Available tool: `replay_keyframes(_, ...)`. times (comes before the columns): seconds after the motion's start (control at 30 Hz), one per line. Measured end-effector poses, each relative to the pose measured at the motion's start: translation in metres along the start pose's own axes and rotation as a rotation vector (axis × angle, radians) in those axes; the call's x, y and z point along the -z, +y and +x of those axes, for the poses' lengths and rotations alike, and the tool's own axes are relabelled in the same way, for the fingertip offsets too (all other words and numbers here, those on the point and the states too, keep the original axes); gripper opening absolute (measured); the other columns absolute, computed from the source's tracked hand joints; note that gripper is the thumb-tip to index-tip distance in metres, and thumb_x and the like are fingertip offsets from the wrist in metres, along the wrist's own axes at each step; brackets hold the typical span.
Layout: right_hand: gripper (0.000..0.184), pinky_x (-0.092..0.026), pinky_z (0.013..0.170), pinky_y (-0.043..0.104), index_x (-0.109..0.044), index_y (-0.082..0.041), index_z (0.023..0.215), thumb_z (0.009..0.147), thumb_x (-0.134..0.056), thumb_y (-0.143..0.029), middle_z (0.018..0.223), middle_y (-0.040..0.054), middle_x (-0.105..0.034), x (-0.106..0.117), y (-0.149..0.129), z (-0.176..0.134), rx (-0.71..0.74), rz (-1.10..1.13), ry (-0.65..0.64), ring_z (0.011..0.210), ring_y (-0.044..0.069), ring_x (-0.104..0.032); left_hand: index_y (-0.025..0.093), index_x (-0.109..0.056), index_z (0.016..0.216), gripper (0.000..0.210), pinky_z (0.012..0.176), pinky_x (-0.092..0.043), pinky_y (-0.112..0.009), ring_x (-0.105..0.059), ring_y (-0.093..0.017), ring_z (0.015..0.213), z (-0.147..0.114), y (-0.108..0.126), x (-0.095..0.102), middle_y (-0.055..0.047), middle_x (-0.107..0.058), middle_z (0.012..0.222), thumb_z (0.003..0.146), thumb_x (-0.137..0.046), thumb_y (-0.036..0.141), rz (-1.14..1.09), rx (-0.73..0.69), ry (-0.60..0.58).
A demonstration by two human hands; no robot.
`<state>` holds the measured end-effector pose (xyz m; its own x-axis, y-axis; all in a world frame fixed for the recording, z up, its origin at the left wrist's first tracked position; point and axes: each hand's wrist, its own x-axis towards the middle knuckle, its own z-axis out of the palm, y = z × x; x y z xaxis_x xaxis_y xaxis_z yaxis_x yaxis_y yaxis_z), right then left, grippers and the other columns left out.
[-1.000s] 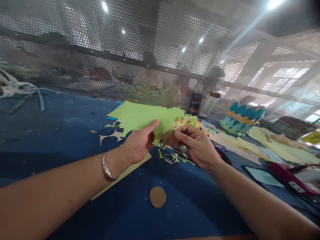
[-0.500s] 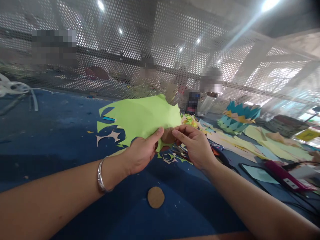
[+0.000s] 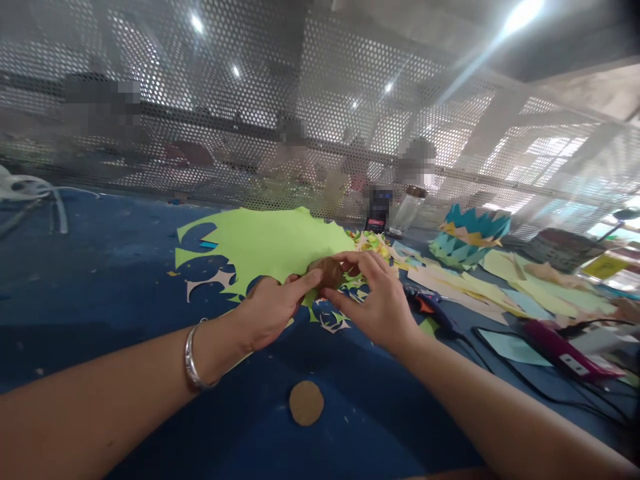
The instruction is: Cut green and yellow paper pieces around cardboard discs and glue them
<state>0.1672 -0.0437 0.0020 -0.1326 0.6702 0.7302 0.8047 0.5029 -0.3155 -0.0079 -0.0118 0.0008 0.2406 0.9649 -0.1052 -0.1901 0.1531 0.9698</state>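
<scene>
A large sheet of light green paper (image 3: 275, 240) with cut, jagged edges is in my left hand (image 3: 267, 307), whose thumb presses at its near edge. A round brown cardboard disc (image 3: 329, 272) lies against that edge of the paper, under my left thumb. My right hand (image 3: 377, 300) holds the disc's right side, index finger above and thumb below. The left fingers behind the paper are hidden. A second cardboard disc (image 3: 307, 403) rests flat on the blue table (image 3: 225, 427), nearer to me.
Paper scraps (image 3: 333, 323) lie under the hands. To the right are a glue gun (image 3: 435, 312) with its cable, a purple power strip (image 3: 565, 350), layered paper sheets (image 3: 465, 287) and a teal paper crown (image 3: 473, 233). A glass bottle (image 3: 407, 210) stands by a perforated metal screen (image 3: 225, 87).
The green sheet has tipped lower and flatter. My right thumb has moved down from the disc's upper right to its lower edge, with the fingers spread wider around it.
</scene>
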Motion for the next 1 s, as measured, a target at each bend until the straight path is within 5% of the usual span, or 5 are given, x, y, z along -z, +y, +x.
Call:
replay_keyframes(0.27,0.034,-0.048,0.084,0.035,-0.062,-0.02,0.117,0.087,-0.07,-0.032,0.098,0.0056,-0.065,0.008,0.005,0.002,0.042,0.047,-0.053,0.093,0.021,-0.061,0.018,-0.058,0.054,0.033,0.069,-0.036,-0.03,-0.047,-0.012,0.067,0.005,0.0,0.002,0.003,-0.049,0.064,0.068,-0.085,0.029,-0.069,-0.025,0.064)
replay_keyframes(0.4,0.015,-0.047,0.07,0.029,-0.067,-0.02,0.099,0.089,-0.064,-0.03,0.084,0.0027,-0.066,0.032,0.02,0.011,-0.032,0.042,-0.116,0.075,0.016,-0.061,0.018,-0.059,0.057,0.031,0.079,-0.038,-0.032,-0.051,-0.015,0.077,0.008,0.004,0.001,0.001,-0.053,0.071,0.067,-0.087,0.027,-0.081,-0.039,0.135)
replay_keyframes(0.57,0.013,-0.033,0.052,0.027,-0.067,-0.021,0.072,0.083,-0.065,-0.028,0.063,-0.0005,-0.064,0.057,0.04,0.016,-0.18,-0.214,-0.657,0.054,0.013,-0.053,0.018,-0.057,0.054,0.032,0.077,-0.037,-0.031,-0.051,-0.015,0.077,0.008,0.008,-0.002,0.001,-0.048,0.069,0.068,-0.085,0.016,-0.123,-0.044,0.175)
replay_keyframes(0.67,0.018,-0.029,0.049,0.028,-0.064,-0.021,0.062,0.078,-0.071,-0.026,0.057,0.0005,-0.06,0.056,0.046,0.011,-0.197,-0.265,-0.823,0.05,0.014,-0.051,0.018,-0.055,0.051,0.035,0.072,-0.034,-0.031,-0.048,-0.015,0.073,0.007,0.01,-0.002,0.003,-0.043,0.064,0.068,-0.085,0.017,-0.089,-0.02,0.205)
replay_keyframes(1.0,0.008,-0.027,0.049,0.027,-0.063,-0.02,0.065,0.073,-0.065,-0.018,0.061,0.0018,-0.063,0.045,0.043,0.01,-0.234,-0.344,-0.787,0.053,0.014,-0.052,0.018,-0.07,0.07,0.016,0.073,-0.045,-0.03,-0.062,-0.018,0.079,0.014,-0.003,0.007,-0.002,-0.065,0.069,0.069,-0.085,0.024,-0.2,-0.021,0.019)
